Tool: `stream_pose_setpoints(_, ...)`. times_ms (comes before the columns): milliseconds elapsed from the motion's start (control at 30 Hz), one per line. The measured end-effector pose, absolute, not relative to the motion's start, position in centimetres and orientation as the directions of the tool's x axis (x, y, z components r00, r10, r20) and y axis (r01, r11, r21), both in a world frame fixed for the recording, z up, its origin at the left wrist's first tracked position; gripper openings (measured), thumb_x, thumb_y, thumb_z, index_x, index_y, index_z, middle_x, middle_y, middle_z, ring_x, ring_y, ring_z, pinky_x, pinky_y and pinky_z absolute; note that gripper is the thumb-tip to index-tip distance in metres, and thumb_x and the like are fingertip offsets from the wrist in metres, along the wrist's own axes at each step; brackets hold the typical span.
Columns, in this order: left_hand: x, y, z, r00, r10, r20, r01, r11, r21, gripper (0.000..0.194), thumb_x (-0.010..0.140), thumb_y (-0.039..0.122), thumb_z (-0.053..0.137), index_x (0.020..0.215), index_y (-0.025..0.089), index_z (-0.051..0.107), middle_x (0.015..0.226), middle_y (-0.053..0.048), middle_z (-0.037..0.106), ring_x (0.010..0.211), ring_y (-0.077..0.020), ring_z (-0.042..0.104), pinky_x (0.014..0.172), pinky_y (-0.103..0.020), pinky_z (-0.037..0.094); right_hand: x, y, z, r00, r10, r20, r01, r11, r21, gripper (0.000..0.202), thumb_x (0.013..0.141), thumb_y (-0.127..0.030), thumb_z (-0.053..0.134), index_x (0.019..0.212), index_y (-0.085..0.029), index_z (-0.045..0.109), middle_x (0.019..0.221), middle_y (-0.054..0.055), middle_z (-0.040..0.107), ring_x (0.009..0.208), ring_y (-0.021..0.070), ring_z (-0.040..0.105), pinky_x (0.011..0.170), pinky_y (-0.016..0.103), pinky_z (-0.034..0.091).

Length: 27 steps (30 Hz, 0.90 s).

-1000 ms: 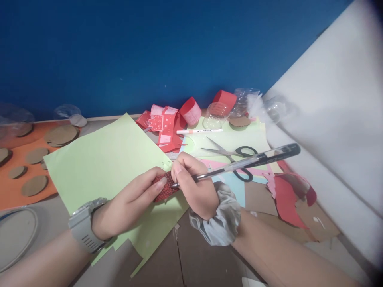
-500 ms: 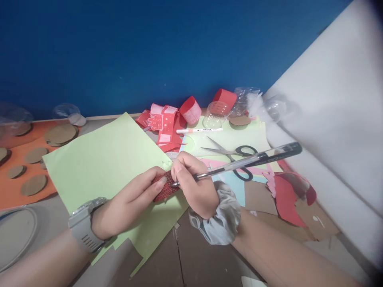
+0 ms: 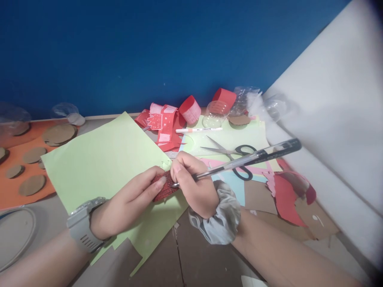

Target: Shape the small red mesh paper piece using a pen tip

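Note:
Between both hands is a small red paper piece (image 3: 164,190) covered in a dark crosshatch pattern. My left hand (image 3: 136,195), a grey watch on its wrist, pinches this piece from the left, thumb on top. My right hand (image 3: 194,185), with a grey scrunchie at the wrist, grips a black-and-clear pen (image 3: 239,162). The pen slants up to the right, its tip at the red piece's right part; whether it touches cannot be made out. Under the hands lies a large light green paper sheet (image 3: 104,151) with a cut lower edge.
Behind my right hand lie opened scissors (image 3: 227,152) and a white marker (image 3: 199,130). Red paper figures (image 3: 167,123) and clear plastic cups (image 3: 216,113) stand near the blue wall (image 3: 149,52). Cardboard discs (image 3: 32,185) rest on orange paper at left; red scraps (image 3: 287,199) lie right.
Both hands hold almost the same pose on the red piece and pen. The pen's upper end has tipped very slightly. The view has shifted a little.

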<state>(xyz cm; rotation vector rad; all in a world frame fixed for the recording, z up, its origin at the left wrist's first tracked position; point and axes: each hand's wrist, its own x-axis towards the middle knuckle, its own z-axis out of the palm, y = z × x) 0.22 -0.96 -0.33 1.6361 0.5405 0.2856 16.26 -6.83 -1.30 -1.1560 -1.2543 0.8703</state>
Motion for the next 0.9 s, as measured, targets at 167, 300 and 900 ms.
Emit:
stream_pose_setpoints(167, 0.20, -0.94, -0.48, 0.856, 0.502, -0.123, 0.170, -0.049, 0.984, 0.030, 0.105, 0.039, 0.033, 0.085, 0.019, 0.044, 0.077, 0.001, 0.040, 0.070, -0.0142, 0.037, 0.066, -0.029, 0.035, 16.19, -6.73, -1.24, 0.163, 0.956, 0.246, 0.107, 0.231, -0.967, 0.027, 0.094, -0.018, 0.042, 0.067, -0.021, 0.040, 0.061, -0.005, 0.035, 0.056, 0.0107, 0.035, 0.053, 0.026, 0.030)
stream_pose_setpoints(300, 0.09, -0.98, -0.46, 0.857, 0.500, -0.123, 0.174, -0.056, 0.983, 0.029, 0.105, 0.038, 0.032, 0.086, 0.019, 0.045, 0.077, 0.001, 0.041, 0.070, -0.0140, 0.037, 0.066, -0.028, 0.035, 16.14, -6.71, -1.21, 0.167, 0.957, 0.236, 0.094, 0.223, -0.970, 0.027, 0.093, -0.017, 0.042, 0.066, -0.021, 0.039, 0.060, -0.005, 0.034, 0.056, 0.0106, 0.034, 0.053, 0.025, 0.030)
stream_pose_setpoints(900, 0.18, -0.97, -0.38, 0.849, 0.512, -0.129, 0.192, -0.071, 0.979, 0.030, 0.104, 0.040, 0.034, 0.086, 0.019, 0.046, 0.077, 0.000, 0.042, 0.069, -0.0148, 0.039, 0.066, -0.029, 0.037, 16.28, -6.76, -1.10, 0.155, 0.955, 0.254, 0.141, 0.233, -0.962, 0.027, 0.093, -0.016, 0.042, 0.066, -0.021, 0.040, 0.061, -0.004, 0.036, 0.057, 0.0108, 0.035, 0.054, 0.026, 0.031)
